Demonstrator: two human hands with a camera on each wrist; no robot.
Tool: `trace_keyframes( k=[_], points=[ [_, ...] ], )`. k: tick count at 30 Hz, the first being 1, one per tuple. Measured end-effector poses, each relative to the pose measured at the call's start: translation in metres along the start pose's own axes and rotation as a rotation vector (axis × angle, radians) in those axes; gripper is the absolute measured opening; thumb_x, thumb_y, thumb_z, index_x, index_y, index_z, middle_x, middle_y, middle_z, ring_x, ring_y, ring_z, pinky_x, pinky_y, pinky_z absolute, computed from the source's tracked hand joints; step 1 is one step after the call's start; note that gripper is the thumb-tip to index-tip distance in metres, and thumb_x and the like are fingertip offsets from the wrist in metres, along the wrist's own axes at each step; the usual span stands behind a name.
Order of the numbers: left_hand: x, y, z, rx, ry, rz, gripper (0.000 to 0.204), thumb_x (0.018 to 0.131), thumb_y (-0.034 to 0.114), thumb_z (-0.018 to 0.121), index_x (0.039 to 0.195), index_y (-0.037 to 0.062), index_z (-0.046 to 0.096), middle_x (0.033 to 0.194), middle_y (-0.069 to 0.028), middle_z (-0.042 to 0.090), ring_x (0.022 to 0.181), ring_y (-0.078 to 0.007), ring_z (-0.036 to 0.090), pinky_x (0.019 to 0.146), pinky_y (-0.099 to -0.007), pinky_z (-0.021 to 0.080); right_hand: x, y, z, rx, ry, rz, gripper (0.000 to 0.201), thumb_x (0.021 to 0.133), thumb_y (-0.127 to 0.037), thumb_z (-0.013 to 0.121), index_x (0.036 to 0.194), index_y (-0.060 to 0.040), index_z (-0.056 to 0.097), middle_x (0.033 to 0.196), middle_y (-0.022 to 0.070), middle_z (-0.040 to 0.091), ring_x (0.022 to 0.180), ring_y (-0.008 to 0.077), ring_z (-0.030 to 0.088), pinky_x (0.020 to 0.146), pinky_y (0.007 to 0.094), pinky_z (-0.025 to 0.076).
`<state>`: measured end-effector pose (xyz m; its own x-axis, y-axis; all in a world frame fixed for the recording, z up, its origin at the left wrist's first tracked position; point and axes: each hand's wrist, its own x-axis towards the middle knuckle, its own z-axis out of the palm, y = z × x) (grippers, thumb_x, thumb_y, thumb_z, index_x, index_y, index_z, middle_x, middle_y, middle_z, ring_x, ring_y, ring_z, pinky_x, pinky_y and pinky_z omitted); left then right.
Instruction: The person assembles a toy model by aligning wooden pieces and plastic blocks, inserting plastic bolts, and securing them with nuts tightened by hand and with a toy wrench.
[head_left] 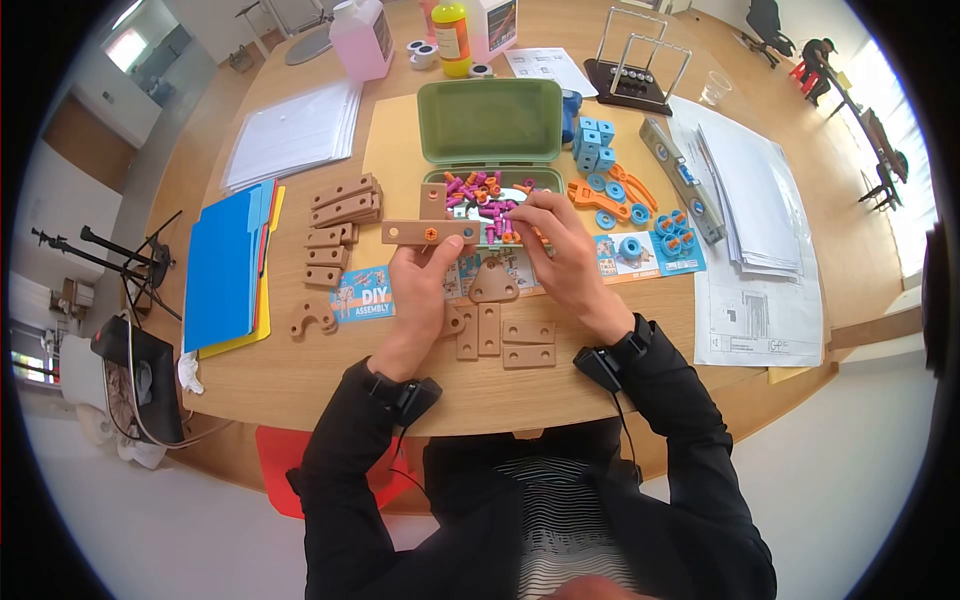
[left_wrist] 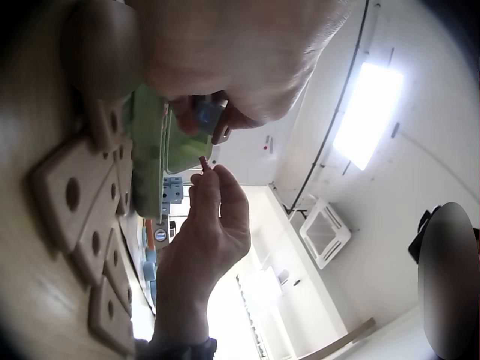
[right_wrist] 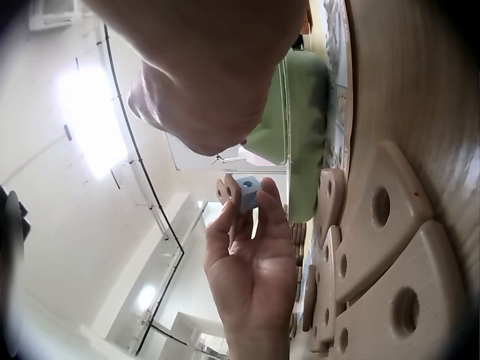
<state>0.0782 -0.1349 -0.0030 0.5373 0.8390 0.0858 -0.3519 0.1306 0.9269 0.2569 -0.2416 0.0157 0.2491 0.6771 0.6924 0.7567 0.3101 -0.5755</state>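
In the head view my left hand [head_left: 415, 295] holds a brown holed strip [head_left: 403, 233] level over the front of the green box. An orange screw [head_left: 431, 235] sits in the strip, and a shorter brown piece [head_left: 433, 198] stands up from it. The right wrist view shows a blue block [right_wrist: 247, 193] against the strip, gripped between the left thumb and fingers. My right hand [head_left: 562, 255] is beside the strip's right end, over the box's edge. Between its thumb and fingertips it pinches a small reddish screw [left_wrist: 204, 163], seen in the left wrist view.
The green box [head_left: 490, 118], lid up, holds purple and orange screws [head_left: 488, 188]. Brown strips [head_left: 343, 200] lie left, more pieces [head_left: 528, 356] in front. Blue blocks [head_left: 594, 145], orange tools [head_left: 597, 200] and blue wheels [head_left: 675, 235] lie right. Folders [head_left: 225, 270] and papers [head_left: 745, 200] flank them.
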Motion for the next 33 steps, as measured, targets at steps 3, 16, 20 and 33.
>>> trace_keyframes(
  k=[3,16,20,33],
  points=[
    [0.0,-0.002,-0.001,-0.003,-0.028,-0.015,0.036,0.103,0.004,0.067,0.137,-0.0052,0.059,0.131,-0.0128,0.067,0.115,-0.0238,0.07,0.101,-0.0414,0.061,0.001,-0.011,-0.003,0.032,0.046,-0.115,0.028,0.091,0.01,0.074,0.117,0.0002,0.069,0.117,0.0139,0.065,0.101,0.0318,0.069,0.083,0.0382,0.058],
    [-0.003,0.002,0.001,0.104,-0.096,-0.057,0.043,0.101,0.007,0.075,0.139,-0.0047,0.061,0.132,-0.0108,0.069,0.12,-0.0175,0.067,0.105,-0.0327,0.054,-0.008,-0.015,-0.001,-0.037,-0.13,-0.207,0.045,0.082,0.013,0.072,0.125,0.0002,0.068,0.124,0.0159,0.065,0.108,0.0343,0.069,0.087,0.0416,0.06],
    [-0.003,0.002,0.0,0.127,-0.115,-0.038,0.041,0.101,0.007,0.075,0.138,-0.0052,0.062,0.132,-0.0113,0.069,0.12,-0.0174,0.067,0.105,-0.0325,0.053,-0.009,-0.015,-0.001,-0.03,-0.128,-0.197,0.046,0.081,0.012,0.072,0.125,0.0002,0.068,0.124,0.0159,0.065,0.108,0.0348,0.069,0.087,0.0417,0.06],
    [-0.002,-0.002,0.001,0.029,-0.126,-0.005,0.04,0.096,-0.005,0.076,0.134,-0.0052,0.065,0.126,-0.0122,0.073,0.119,-0.0208,0.07,0.102,-0.033,0.058,-0.011,-0.013,0.001,0.023,-0.055,-0.17,0.039,0.087,0.011,0.072,0.124,-0.0017,0.07,0.12,0.0145,0.067,0.101,0.0338,0.071,0.083,0.0406,0.06]
  ],
)
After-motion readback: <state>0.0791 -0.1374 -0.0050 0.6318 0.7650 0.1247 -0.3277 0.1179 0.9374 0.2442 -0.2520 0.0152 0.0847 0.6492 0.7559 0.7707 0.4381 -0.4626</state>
